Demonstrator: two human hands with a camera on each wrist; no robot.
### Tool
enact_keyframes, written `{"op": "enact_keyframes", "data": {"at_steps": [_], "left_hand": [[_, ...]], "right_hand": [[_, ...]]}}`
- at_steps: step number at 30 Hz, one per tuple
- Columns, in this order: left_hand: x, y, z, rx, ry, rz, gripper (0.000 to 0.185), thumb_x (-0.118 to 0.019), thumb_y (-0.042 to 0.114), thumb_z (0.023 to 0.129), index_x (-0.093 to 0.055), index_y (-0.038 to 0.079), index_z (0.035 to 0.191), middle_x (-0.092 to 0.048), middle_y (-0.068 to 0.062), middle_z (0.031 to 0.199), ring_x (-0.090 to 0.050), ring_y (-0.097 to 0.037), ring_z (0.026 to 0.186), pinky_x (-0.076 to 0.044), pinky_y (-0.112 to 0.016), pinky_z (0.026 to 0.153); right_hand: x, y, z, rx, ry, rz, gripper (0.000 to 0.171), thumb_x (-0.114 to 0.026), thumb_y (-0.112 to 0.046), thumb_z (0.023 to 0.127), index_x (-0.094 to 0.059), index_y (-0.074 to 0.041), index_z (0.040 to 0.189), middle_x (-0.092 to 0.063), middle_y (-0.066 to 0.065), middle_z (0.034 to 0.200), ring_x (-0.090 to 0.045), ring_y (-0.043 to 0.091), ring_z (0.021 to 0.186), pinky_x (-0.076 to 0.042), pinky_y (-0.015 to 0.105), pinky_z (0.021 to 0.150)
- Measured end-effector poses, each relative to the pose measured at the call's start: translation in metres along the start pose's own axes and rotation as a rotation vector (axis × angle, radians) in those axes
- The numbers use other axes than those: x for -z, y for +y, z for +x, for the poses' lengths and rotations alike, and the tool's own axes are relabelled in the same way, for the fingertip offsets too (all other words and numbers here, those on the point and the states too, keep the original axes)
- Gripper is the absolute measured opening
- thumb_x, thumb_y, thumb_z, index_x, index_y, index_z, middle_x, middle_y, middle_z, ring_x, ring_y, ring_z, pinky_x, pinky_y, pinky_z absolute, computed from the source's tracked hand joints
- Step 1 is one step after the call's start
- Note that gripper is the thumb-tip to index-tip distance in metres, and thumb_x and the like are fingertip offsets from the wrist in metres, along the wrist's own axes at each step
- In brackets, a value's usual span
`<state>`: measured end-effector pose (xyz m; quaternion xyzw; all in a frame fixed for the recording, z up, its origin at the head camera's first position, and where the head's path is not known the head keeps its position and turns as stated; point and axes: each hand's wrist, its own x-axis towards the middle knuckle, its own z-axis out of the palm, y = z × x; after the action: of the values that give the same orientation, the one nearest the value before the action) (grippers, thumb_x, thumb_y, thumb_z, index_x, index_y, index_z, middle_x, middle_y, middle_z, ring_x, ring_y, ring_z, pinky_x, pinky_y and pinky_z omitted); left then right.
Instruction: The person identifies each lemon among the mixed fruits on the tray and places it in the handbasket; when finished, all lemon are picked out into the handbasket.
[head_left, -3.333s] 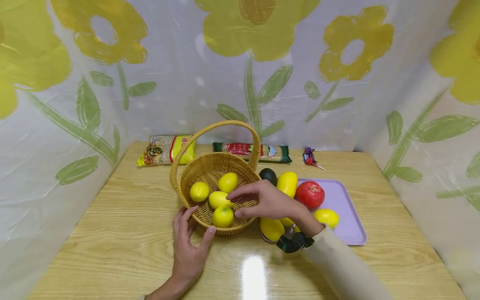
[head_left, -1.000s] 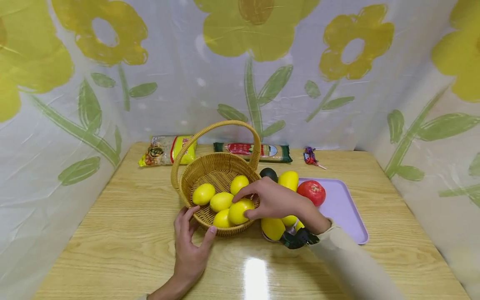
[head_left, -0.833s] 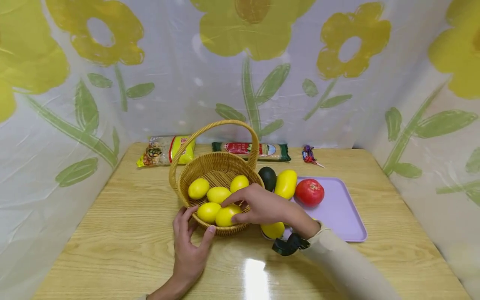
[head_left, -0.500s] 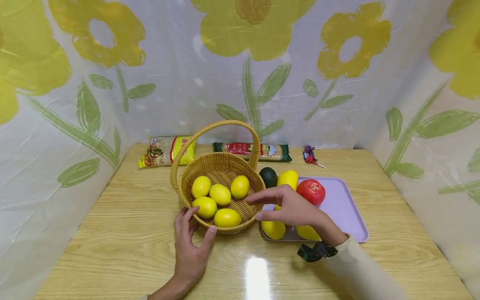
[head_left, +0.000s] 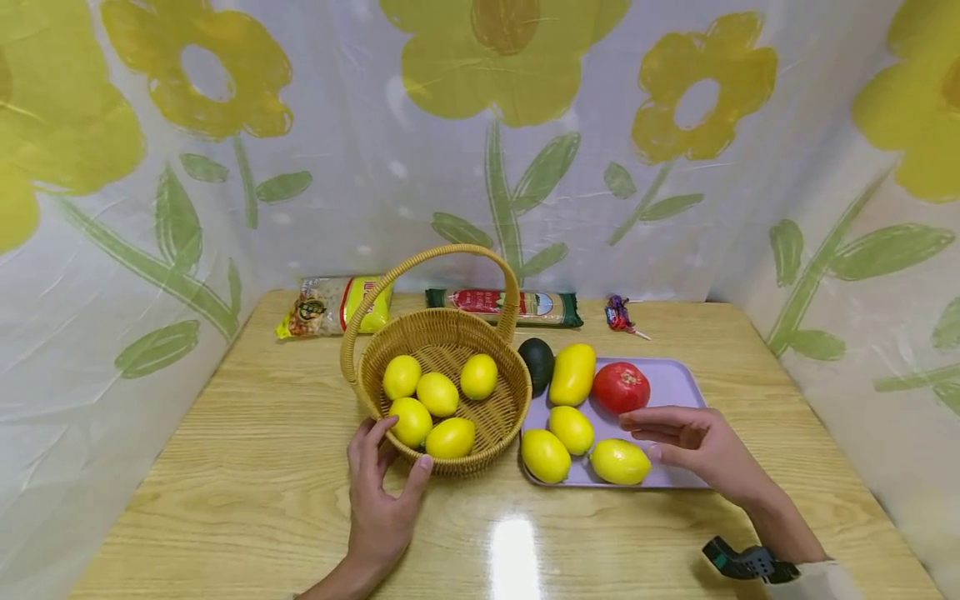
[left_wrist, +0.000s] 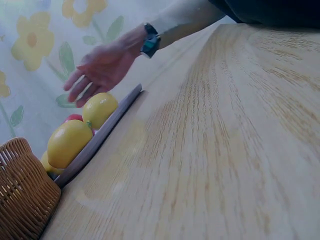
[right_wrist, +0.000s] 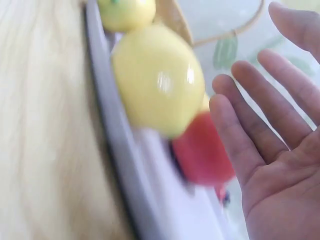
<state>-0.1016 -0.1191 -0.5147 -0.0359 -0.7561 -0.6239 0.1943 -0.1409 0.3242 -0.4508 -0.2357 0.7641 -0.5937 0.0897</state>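
My left hand [head_left: 381, 500] grips the front left of a wicker basket [head_left: 491, 433], fingers and thumb curved round its rim. Several yellow lemons [head_left: 438, 393] lie in the basket, one right by my index finger. My right hand [head_left: 701, 446] is apart from the basket, fingers extended and nothing in it. In the head view its thumb and fingertips are close to the right end of a lemon [head_left: 620, 462] on the lilac tray [head_left: 678, 383]. The right wrist view shows the open palm [right_wrist: 285, 185] beside that lemon [right_wrist: 157, 80] and a red pomegranate [right_wrist: 204, 150].
Two more lemons [head_left: 546, 456], a yellow mango [head_left: 573, 375] and a pomegranate [head_left: 621, 387] lie on the tray; a dark avocado [head_left: 537, 365] sits at its left edge. Behind are a yellow-ended food bag [head_left: 322, 306], a noodle pack [head_left: 551, 307] and lollipops [head_left: 619, 313]. The basket's handle [head_left: 457, 248] arches up.
My right hand has let go of a lemon in the basket and moved right, over the tray. The lemons in the basket have shifted. My left hand stays at the basket rim.
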Motion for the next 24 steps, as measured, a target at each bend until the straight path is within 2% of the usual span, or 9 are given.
{"op": "enact_keyframes", "data": {"at_steps": [5, 10, 13, 19, 24], "left_hand": [[0.000, 0.001, 0.000, -0.002, -0.001, -0.001, 0.064, -0.076, 0.009, 0.101, -0.048, 0.008, 0.158, -0.021, -0.021, 0.174, -0.030, -0.042, 0.159, -0.038, -0.010, 0.121], [0.000, 0.002, 0.000, -0.001, -0.005, 0.010, 0.063, -0.076, 0.009, 0.102, -0.047, 0.008, 0.158, -0.020, -0.021, 0.174, -0.030, -0.043, 0.159, -0.038, -0.010, 0.121], [0.000, 0.001, 0.000, 0.001, -0.007, 0.010, 0.064, -0.076, 0.009, 0.102, -0.047, 0.009, 0.158, -0.020, -0.021, 0.174, -0.030, -0.042, 0.159, -0.038, -0.010, 0.121], [0.000, 0.002, 0.000, 0.004, -0.008, 0.010, 0.063, -0.076, 0.009, 0.102, -0.047, 0.008, 0.158, -0.020, -0.021, 0.174, -0.029, -0.042, 0.159, -0.037, -0.009, 0.120], [0.000, 0.002, 0.000, 0.003, -0.006, 0.010, 0.063, -0.075, 0.010, 0.102, -0.047, 0.008, 0.158, -0.020, -0.021, 0.174, -0.029, -0.042, 0.159, -0.037, -0.009, 0.120]], "right_hand": [[0.008, 0.009, -0.019, -0.035, 0.039, -0.020, 0.040, -0.064, 0.008, 0.104, -0.064, 0.008, 0.145, -0.075, 0.006, 0.142, -0.072, 0.019, 0.130, -0.060, 0.024, 0.106], [0.004, 0.016, -0.022, -0.033, 0.020, -0.044, 0.043, -0.069, 0.007, 0.102, -0.064, 0.006, 0.145, -0.070, 0.020, 0.145, -0.072, 0.015, 0.129, -0.058, 0.023, 0.109], [-0.002, 0.020, -0.018, -0.057, 0.009, -0.088, 0.045, -0.075, 0.001, 0.101, -0.067, 0.000, 0.145, -0.068, 0.026, 0.146, -0.071, 0.011, 0.128, -0.057, 0.021, 0.109], [-0.010, 0.023, -0.010, -0.139, -0.011, -0.176, 0.046, -0.084, -0.013, 0.097, -0.072, -0.015, 0.142, -0.073, 0.010, 0.144, -0.069, 0.008, 0.127, -0.056, 0.018, 0.108], [-0.006, 0.010, -0.007, -0.116, 0.014, -0.227, 0.042, -0.082, -0.012, 0.099, -0.073, -0.016, 0.141, -0.074, 0.006, 0.139, -0.071, 0.012, 0.120, -0.059, 0.020, 0.103]]}}
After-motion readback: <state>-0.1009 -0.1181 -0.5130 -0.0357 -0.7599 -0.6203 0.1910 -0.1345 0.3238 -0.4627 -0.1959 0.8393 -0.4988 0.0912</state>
